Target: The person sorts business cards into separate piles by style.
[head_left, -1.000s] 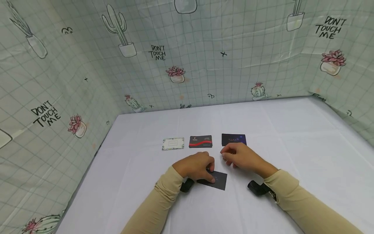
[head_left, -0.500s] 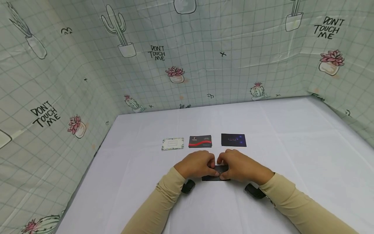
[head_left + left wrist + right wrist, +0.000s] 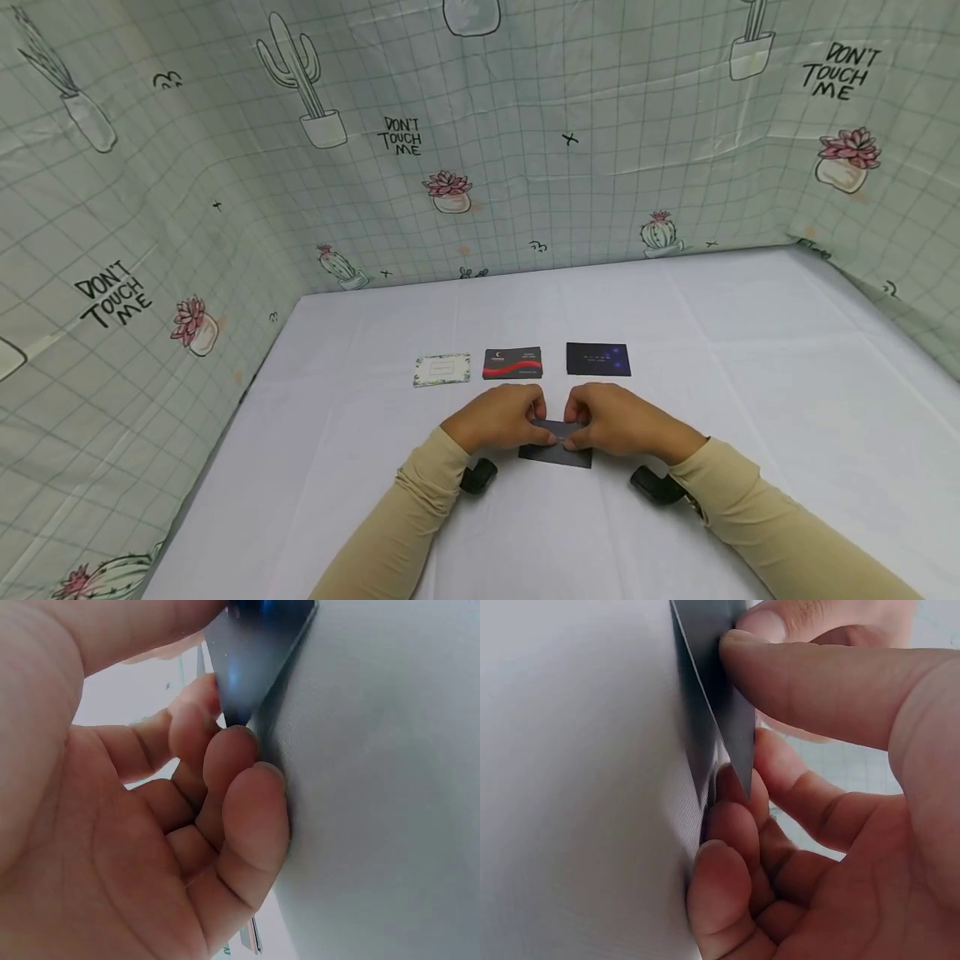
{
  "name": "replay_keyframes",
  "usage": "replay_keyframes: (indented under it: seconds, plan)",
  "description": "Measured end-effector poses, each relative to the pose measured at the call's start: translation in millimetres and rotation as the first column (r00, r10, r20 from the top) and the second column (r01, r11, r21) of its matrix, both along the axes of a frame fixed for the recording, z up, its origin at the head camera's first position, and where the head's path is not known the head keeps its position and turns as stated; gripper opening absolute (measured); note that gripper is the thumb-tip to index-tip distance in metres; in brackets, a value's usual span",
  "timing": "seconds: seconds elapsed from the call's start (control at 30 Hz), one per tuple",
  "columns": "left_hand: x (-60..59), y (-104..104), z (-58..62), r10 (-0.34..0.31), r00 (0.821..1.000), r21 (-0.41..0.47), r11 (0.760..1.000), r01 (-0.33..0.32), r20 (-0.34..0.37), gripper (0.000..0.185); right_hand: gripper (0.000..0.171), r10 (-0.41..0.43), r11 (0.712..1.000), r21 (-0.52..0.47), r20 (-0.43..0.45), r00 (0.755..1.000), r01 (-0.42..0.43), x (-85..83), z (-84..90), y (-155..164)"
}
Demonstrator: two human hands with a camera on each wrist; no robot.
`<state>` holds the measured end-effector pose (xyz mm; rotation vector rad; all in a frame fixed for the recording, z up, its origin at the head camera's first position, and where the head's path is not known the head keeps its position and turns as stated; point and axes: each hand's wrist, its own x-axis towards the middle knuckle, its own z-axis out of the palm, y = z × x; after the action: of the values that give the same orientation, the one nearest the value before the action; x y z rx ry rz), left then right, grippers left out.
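Observation:
A dark business card (image 3: 555, 456) is between the two hands near the table's middle. The left hand (image 3: 501, 418) pinches its left side, thumb on top and curled fingers behind the far edge. At the other side the right hand (image 3: 624, 422) grips it likewise, the thumbs almost meeting. In the left wrist view the card (image 3: 251, 667) slants up off the cloth, its corner by the fingertips. The right wrist view has the card (image 3: 718, 675) tilted, with a second dark layer beneath; whether that is another card or shadow I cannot tell.
Beyond the hands lie a white floral card (image 3: 442, 369), a stack of black cards with a red wave (image 3: 512, 363) and dark blue cards (image 3: 597, 359), in a row on the white tablecloth (image 3: 750, 367). A cactus-print curtain (image 3: 525, 167) surrounds the table.
The right hand has come left and down from beside the dark blue cards and taken hold of the dark card. That card has turned straighter, and its far edge now shows between the hands.

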<state>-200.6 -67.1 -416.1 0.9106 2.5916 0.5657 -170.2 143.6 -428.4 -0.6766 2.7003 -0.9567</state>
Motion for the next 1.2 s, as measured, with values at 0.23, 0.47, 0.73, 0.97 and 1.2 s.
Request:
replay_keyframes:
  seconds: [0.23, 0.47, 0.73, 0.97, 1.2]
  plan:
    - [-4.2, -2.1, -0.4, 0.013, 0.999, 0.043, 0.999, -0.015, 0.051, 0.028, 0.014, 0.017, 0.995, -0.103, 0.045, 0.999, -0.012, -1.5, 0.9, 4.2]
    - [-10.4, -7.3, -1.5, 0.094, 0.98, 0.133, 0.984, -0.118, 0.176, 0.031, 0.014, -0.009, 0.961, -0.266, 0.222, 0.975, 0.07, -10.8, 0.7, 19.4]
    - [-14.5, -8.9, -2.6, 0.109, 0.893, 0.426, 0.849, -0.312, 0.437, 0.019, 0.017, -0.128, 0.876, -0.418, 0.28, 0.951, 0.241, -14.7, 0.6, 27.5]
    - [-13.7, -5.8, -1.7, 0.127, 0.901, 0.528, 0.773, -0.352, 0.415, 0.013, 0.018, -0.115, 0.86, -0.449, 0.292, 0.95, 0.242, -15.1, -1.4, 25.3]
    - [-12.6, -3.3, -2.3, 0.091, 0.91, 0.541, 0.778, -0.318, 0.404, 0.012, 0.028, -0.096, 0.855, -0.464, 0.297, 0.95, 0.231, -14.0, 1.4, 24.6]
